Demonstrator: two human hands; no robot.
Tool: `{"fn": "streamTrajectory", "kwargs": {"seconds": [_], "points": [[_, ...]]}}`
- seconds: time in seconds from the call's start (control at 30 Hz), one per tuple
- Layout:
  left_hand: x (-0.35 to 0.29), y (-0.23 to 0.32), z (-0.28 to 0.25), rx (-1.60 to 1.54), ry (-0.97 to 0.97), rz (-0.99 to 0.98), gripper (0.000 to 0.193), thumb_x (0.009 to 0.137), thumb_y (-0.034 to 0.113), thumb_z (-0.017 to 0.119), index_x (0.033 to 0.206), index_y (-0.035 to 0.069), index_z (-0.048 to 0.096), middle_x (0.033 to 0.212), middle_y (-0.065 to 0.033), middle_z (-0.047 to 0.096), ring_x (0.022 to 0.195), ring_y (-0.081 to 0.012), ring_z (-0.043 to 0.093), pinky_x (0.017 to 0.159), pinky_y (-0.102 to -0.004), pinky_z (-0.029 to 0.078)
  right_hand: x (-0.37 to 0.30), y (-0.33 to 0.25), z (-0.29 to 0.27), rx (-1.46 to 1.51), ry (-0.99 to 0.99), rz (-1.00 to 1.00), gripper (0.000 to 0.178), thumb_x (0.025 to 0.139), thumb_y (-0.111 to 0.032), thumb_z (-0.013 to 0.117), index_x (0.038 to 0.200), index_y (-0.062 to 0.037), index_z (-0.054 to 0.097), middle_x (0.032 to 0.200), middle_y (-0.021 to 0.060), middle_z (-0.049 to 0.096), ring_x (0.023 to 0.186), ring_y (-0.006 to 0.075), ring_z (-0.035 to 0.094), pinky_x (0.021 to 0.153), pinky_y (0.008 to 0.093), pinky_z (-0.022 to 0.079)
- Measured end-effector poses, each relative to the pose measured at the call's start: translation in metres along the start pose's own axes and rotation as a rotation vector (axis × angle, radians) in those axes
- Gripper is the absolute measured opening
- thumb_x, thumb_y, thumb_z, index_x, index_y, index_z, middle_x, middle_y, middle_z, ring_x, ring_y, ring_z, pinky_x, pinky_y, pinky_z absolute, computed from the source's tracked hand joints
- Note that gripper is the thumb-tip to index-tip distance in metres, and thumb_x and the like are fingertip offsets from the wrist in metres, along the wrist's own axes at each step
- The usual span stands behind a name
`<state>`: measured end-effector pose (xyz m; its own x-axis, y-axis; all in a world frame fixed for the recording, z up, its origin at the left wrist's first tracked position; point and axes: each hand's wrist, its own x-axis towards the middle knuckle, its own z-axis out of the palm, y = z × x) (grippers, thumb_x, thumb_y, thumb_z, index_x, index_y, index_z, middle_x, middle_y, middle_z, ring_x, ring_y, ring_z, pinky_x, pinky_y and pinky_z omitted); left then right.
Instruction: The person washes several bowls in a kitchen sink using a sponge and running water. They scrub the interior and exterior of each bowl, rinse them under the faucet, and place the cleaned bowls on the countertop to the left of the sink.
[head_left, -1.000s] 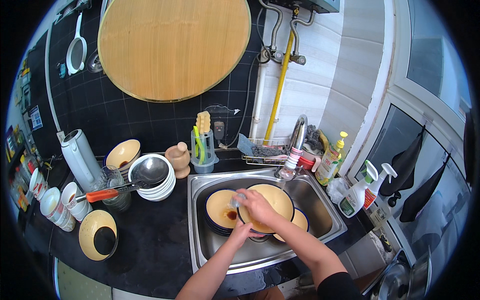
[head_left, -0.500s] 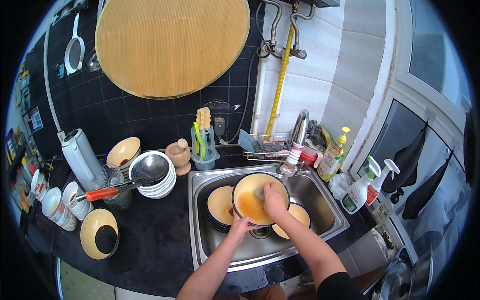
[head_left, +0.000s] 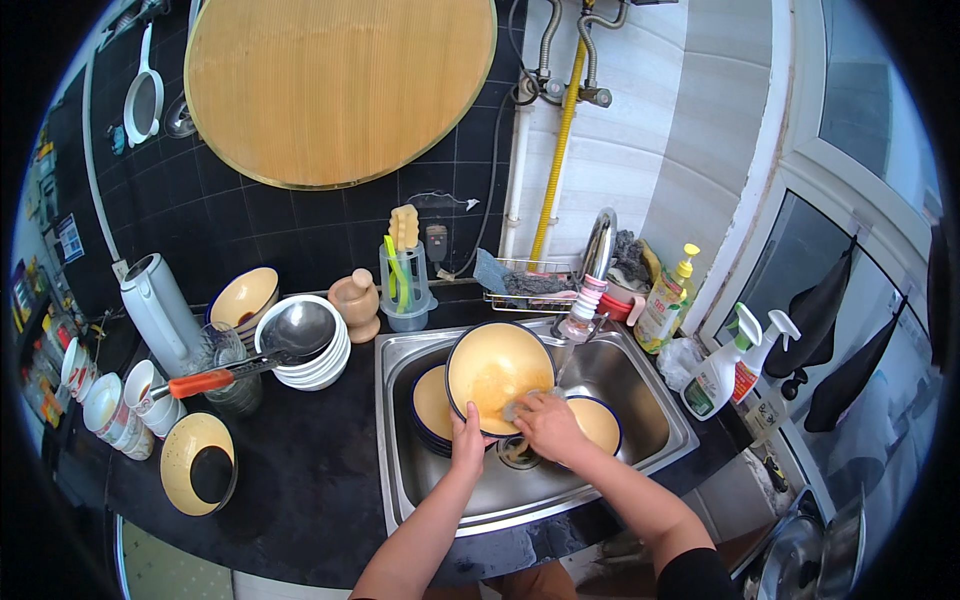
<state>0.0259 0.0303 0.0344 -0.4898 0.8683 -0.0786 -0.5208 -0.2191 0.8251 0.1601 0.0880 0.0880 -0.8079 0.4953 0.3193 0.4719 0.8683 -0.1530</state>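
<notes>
Over the sink (head_left: 655,455) I hold a cream enamel bowl (head_left: 495,360) with a dark rim, tilted with its inside facing up. My left hand (head_left: 467,442) grips its lower left rim. My right hand (head_left: 553,428) presses a grey scouring pad (head_left: 518,403) to the bowl's lower right edge; part of the pad is hidden by the fingers. A little orange-tinted liquid shows low in the bowl. Beneath it, a stack of similar bowls (head_left: 430,402) stands at the sink's left, and another cream bowl (head_left: 598,426) lies at the right. The drain (head_left: 518,455) shows between.
A faucet (head_left: 602,248) rises behind the sink. Dish soap (head_left: 664,308) and spray bottles (head_left: 718,372) stand at right. On the left counter are white bowls (head_left: 318,372) under a ladle (head_left: 300,332), a kettle (head_left: 160,310), cups (head_left: 105,408) and a cream bowl (head_left: 182,455).
The bowl has moved up and left and tips further toward me, with less liquid in it. My right hand has slid with the pad from the bowl's inside to its lower right rim.
</notes>
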Motion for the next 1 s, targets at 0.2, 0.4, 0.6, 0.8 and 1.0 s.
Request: {"fn": "streamTrajectory", "kwargs": {"seconds": [0.2,0.4,0.6,0.8,1.0], "points": [[0.026,-0.041,-0.031,0.34,0.044,0.325,0.051,0.093,0.033,0.038,0.134,0.014,0.017,0.12,-0.0145,0.043,0.099,-0.0243,0.053,0.064,-0.0368,0.054,-0.006,-0.03,0.031,0.347,-0.008,0.026,0.031,0.087,-0.027,0.045,0.105,-0.0049,0.058,0.118,0.0134,0.051,0.106,0.0309,0.049,0.091,0.0401,0.036],[-0.003,0.005,-0.005,0.119,0.11,-0.014,0.047,0.085,0.009,0.036,0.131,0.01,0.023,0.114,-0.0183,0.047,0.088,-0.0272,0.059,0.055,-0.0362,0.056,-0.019,0.005,0.004,-0.028,-0.04,0.055,0.029,0.084,-0.026,0.048,0.1,-0.0074,0.063,0.118,0.0089,0.051,0.11,0.0279,0.045,0.095,0.0396,0.033],[-0.002,0.001,-0.004,0.145,-0.127,-0.176,0.049,0.077,0.001,0.032,0.126,0.005,0.028,0.11,-0.0194,0.049,0.081,-0.0342,0.061,0.052,-0.0399,0.057,0.002,0.046,0.01,-0.526,0.027,0.123,0.039,0.084,-0.023,0.045,0.118,-0.0045,0.05,0.135,0.0096,0.032,0.123,0.0259,0.032,0.103,0.0403,0.022],[-0.008,0.009,0.002,0.129,-0.237,-0.251,0.052,0.076,0.0,0.033,0.127,0.005,0.026,0.111,-0.0195,0.048,0.081,-0.0342,0.06,0.052,-0.0414,0.057,0.03,0.028,0.032,-0.119,-0.08,-0.096,0.053,0.086,-0.023,0.043,0.133,-0.0053,0.028,0.143,0.0128,0.016,0.128,0.0379,0.022,0.104,0.0412,0.023],[-0.002,0.009,-0.007,0.145,0.001,-0.107,0.047,0.076,0.001,0.033,0.123,0.003,0.031,0.107,-0.0209,0.05,0.083,-0.0335,0.06,0.051,-0.0411,0.057,0.008,0.009,0.012,0.424,-0.559,0.089,0.049,0.09,-0.035,0.037,0.13,-0.007,0.037,0.137,0.0135,0.031,0.123,0.0365,0.03,0.1,0.0406,0.028]]}}
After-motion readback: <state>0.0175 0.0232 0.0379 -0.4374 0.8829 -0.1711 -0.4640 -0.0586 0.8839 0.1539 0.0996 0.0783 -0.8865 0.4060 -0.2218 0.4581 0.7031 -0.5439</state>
